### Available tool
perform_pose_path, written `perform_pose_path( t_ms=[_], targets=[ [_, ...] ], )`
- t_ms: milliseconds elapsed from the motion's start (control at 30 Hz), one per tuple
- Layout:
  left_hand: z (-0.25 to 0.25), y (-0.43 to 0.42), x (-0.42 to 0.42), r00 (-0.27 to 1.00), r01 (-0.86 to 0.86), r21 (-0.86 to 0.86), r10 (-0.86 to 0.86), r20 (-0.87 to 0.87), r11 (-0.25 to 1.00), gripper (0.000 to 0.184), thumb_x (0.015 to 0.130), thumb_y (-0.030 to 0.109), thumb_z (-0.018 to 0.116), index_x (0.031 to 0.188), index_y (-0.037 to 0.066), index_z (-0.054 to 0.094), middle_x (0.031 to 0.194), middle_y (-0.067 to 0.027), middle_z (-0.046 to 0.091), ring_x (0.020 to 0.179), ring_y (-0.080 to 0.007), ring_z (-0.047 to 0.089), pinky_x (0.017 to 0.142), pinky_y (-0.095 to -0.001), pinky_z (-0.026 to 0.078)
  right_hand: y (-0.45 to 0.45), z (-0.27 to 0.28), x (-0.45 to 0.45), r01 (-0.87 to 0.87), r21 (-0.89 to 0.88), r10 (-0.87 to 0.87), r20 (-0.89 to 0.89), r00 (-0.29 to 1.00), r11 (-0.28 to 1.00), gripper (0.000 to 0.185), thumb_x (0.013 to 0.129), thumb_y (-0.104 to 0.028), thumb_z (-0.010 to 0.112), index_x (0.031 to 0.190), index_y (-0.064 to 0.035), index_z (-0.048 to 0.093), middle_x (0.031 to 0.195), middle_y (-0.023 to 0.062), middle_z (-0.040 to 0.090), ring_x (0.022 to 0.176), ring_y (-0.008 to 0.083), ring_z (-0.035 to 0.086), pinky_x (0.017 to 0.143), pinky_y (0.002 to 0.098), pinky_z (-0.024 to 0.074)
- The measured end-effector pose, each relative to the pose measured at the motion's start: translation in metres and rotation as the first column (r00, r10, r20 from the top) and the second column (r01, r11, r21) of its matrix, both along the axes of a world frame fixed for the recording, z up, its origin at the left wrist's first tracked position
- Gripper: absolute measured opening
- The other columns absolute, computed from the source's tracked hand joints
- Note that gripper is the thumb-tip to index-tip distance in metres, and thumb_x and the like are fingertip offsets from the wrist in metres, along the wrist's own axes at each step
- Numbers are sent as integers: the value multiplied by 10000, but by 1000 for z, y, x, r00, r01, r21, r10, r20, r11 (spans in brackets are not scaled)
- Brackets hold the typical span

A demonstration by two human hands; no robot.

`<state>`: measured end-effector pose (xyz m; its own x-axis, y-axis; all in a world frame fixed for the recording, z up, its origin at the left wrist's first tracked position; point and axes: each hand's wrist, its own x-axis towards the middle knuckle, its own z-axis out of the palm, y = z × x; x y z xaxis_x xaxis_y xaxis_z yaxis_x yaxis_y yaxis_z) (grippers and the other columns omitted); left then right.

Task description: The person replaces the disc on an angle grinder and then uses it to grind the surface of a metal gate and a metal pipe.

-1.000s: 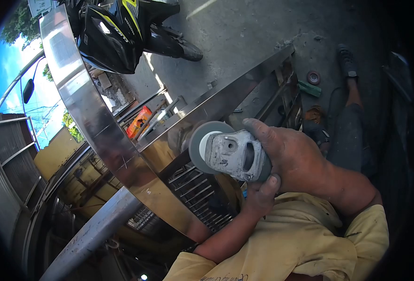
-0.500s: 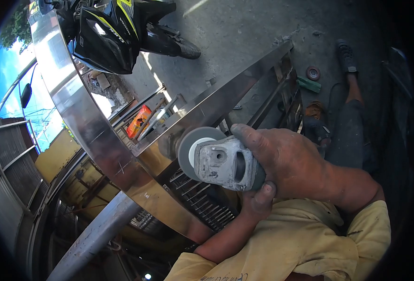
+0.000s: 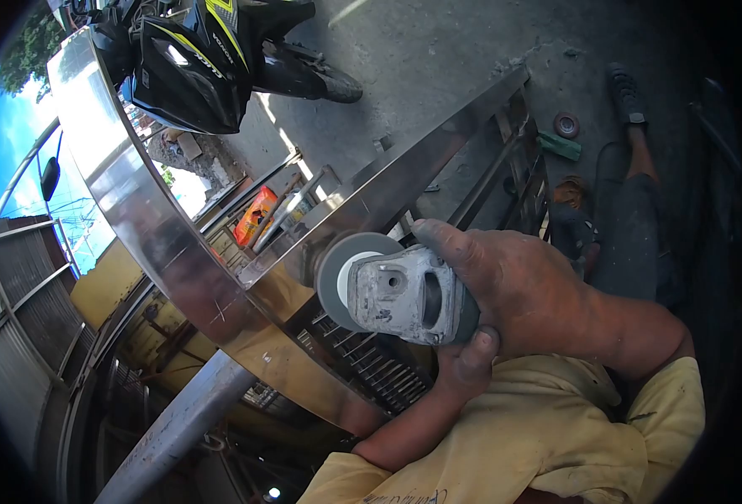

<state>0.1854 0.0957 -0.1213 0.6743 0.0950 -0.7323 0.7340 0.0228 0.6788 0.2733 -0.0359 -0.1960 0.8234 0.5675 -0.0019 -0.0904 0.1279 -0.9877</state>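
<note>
An angle grinder (image 3: pixel 400 294) with a scuffed grey head is held by both my hands. My right hand (image 3: pixel 522 277) wraps over its body from the right, thumb stretched along the head. Below it, my left hand (image 3: pixel 469 361) grips the underside; its thumb shows and most of its fingers are hidden. The round grey disc (image 3: pixel 330 286) with a white centre faces a shiny metal frame (image 3: pixel 371 206). Its left edge overlaps the corner where that bar meets a curved polished metal band (image 3: pixel 161 227). Whether the disc touches the metal I cannot tell.
A black motorcycle (image 3: pixel 190 71) stands beyond the band. A grey pipe (image 3: pixel 178 420) runs under it at lower left. On the concrete floor (image 3: pixel 438 50) lie a tape roll (image 3: pixel 566 125) and a green object (image 3: pixel 559 146), near a shoe (image 3: pixel 625 92). An orange packet (image 3: pixel 256 214) sits behind the frame.
The view has shifted slightly, so the surroundings sit a little differently. Both hands keep their hold on the angle grinder, which stays at nearly the same spot by the frame corner.
</note>
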Motion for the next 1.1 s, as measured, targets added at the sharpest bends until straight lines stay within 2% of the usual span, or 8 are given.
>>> perform_pose_path(
  t_ms=[133,233,367,567,800,900,1000,1100],
  targets=[
    [2,-6,1,984,40,105,-21,-179,994,745,925,436,595,1478,-21,394,1494,-153,427,1406,-271,395,1172,-400,289,0,-8,-8,48,-49,-49,-30,998,998,1044,625,-227,858,1470,-2,287,1098,234,654,960,408,686,806,454,578],
    [0,0,-2,981,87,100,-68,-183,991,712,935,415,593,1472,-16,411,1500,-148,420,1401,-273,399,1172,-399,280,1,-12,-12,62,-37,-64,-55,996,997,1039,628,-237,858,1469,-5,293,1116,234,654,968,411,686,808,453,580],
    [0,0,-2,999,-11,33,12,-40,999,637,947,387,591,1426,-19,482,1492,-152,438,1401,-269,399,1169,-399,277,2,-8,-6,59,-37,-59,0,998,998,1056,623,-253,872,1473,-19,290,1132,227,660,972,415,688,819,450,582],
    [-12,3,-18,973,32,92,-9,-232,995,619,949,379,590,1412,-22,497,1460,-155,476,1384,-263,424,1150,-406,307,0,-17,-15,70,-44,-75,-108,991,997,1069,610,-241,875,1473,-31,281,1110,230,667,964,419,693,813,462,583],
    [-2,-2,-3,993,-19,112,32,-118,994,542,962,349,582,1360,-17,555,1429,-139,517,1350,-262,460,1145,-404,307,9,-19,-11,126,-12,-126,13,992,992,1090,596,-235,889,1475,-32,277,1116,236,660,982,418,691,818,457,583],
    [-9,4,-16,972,14,93,8,-234,996,531,963,342,581,1361,-8,559,1433,-136,512,1359,-260,450,1146,-400,306,0,-21,-15,35,-41,-39,-102,994,999,1067,612,-228,878,1473,-34,279,1140,241,649,988,420,688,813,457,584],
    [-14,4,-14,977,57,88,-37,-210,994,547,961,343,581,1381,-4,538,1442,-132,501,1372,-257,437,1150,-395,303,1,-23,-19,94,-21,-96,-133,986,995,949,681,-158,778,1475,-9,279,1028,212,655,918,403,689,766,450,576],
    [-7,3,-6,994,22,69,-14,-110,997,575,956,348,585,1406,0,508,1450,-129,490,1373,-255,434,1153,-394,301,1,-19,-10,32,-32,-35,-85,996,999,1045,630,-208,853,1483,-35,274,1159,238,643,994,419,680,826,458,576]
  ],
)
